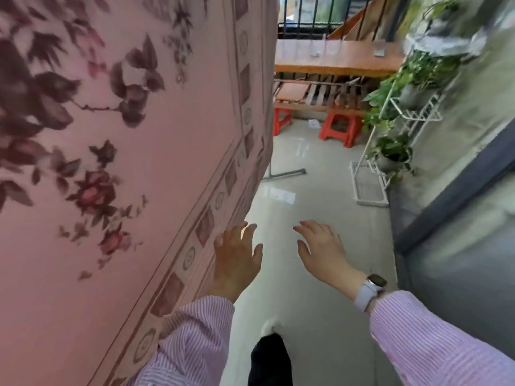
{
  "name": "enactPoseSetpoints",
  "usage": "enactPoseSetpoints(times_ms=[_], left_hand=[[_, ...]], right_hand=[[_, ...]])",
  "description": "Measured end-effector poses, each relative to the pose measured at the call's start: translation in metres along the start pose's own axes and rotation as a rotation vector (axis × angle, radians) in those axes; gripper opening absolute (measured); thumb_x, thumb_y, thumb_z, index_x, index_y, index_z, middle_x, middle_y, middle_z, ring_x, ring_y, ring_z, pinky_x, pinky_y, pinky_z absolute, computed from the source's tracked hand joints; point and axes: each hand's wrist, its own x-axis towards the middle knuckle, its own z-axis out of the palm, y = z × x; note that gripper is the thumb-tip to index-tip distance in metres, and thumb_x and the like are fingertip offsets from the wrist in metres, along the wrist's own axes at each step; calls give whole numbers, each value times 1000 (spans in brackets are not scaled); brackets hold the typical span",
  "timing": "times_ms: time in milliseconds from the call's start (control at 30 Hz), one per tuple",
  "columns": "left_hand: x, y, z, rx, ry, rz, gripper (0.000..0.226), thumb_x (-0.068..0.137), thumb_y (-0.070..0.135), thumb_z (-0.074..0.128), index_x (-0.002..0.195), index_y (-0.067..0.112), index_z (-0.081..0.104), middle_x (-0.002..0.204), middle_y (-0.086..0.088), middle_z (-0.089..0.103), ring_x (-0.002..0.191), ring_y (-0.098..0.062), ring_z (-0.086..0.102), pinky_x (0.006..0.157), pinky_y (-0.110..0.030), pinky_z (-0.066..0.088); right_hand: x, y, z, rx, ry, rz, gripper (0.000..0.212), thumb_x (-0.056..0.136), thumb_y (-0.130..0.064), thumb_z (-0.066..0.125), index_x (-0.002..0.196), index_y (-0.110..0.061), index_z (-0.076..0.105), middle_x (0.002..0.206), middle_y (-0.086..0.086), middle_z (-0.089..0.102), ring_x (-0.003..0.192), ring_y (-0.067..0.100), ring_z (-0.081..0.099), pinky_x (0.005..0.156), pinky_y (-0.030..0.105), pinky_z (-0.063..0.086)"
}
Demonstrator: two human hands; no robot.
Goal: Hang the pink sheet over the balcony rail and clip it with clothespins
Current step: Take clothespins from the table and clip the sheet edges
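The pink sheet [145, 168], printed with dark flowers and a patterned border, hangs down and fills the left half of the view. What it hangs from is out of frame above. My left hand [237, 257] is open with fingers spread, right beside the sheet's border edge, perhaps touching it. My right hand [323, 252] is open and empty a little to the right, over the floor, with a watch on its wrist. No clothespins show. A stretch of black balcony rail [306, 15] is visible at the far end.
A pale tiled floor [320, 288] runs ahead. At the far end stand a wooden bench [334, 59] and two red stools [338, 129]. A white plant stand [390, 140] with potted plants lines the right wall. A metal rack foot [287, 173] lies by the sheet's edge.
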Motion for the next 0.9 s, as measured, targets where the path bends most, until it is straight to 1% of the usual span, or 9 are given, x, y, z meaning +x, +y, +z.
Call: enactPoseSetpoints(times_ms=[67,233,333,433,500,600,733,833,900], left_hand=[[69,1,6,4,-18,90,45,85,36,44,128,20,42,128,-5,49,116,-26,42,99,-45,30],[208,28,10,-68,52,167,41,81,26,57,120,13,53,121,-10,57,111,-32,51,94,-48,35],[275,47,24,-65,19,244,42,79,22,63,119,12,54,122,-10,57,114,-32,50,92,-49,37],[340,63,44,-22,-25,326,42,73,21,69,112,11,58,114,-11,61,107,-32,55,87,-53,45],[391,71,63,-5,-66,358,42,72,21,69,111,11,58,112,-12,61,105,-33,56,85,-53,46],[458,79,87,23,-67,375,42,70,20,71,110,11,58,111,-11,62,105,-32,57,85,-54,45],[577,112,108,9,-78,313,39,82,24,59,119,15,53,125,-7,55,120,-27,45,97,-51,36],[670,139,114,-23,-52,314,39,85,25,54,123,16,50,130,-6,50,123,-25,41,102,-48,30],[725,152,117,-45,-21,300,39,84,23,56,122,14,52,128,-8,53,122,-27,43,101,-49,32]], right_hand=[[52,26,-4,-9,37,83,39,78,-27,35,102,-12,62,106,11,66,95,30,64,82,53,49],[145,91,-21,-74,96,179,40,79,-28,36,105,-12,62,106,10,66,92,29,64,84,50,48],[186,129,-24,-112,82,248,40,78,-29,36,103,-12,63,103,10,67,89,28,65,81,48,49],[235,173,-22,-136,77,301,41,78,-29,35,101,-12,64,101,9,68,89,28,65,80,45,49],[279,205,-17,-137,76,323,41,78,-30,35,101,-12,64,101,8,67,92,27,64,83,47,48],[336,249,-12,-98,50,348,46,79,-32,30,107,-13,62,111,8,64,104,27,59,93,52,42],[430,324,-15,-45,-10,380,53,82,-35,24,119,-14,55,123,6,57,117,25,48,103,45,31],[509,378,-26,-19,-30,404,50,82,-31,29,119,-12,54,122,7,57,117,26,48,103,43,31],[558,404,-35,-13,-21,394,58,79,-37,21,117,-11,56,118,8,59,114,27,50,101,44,33]])
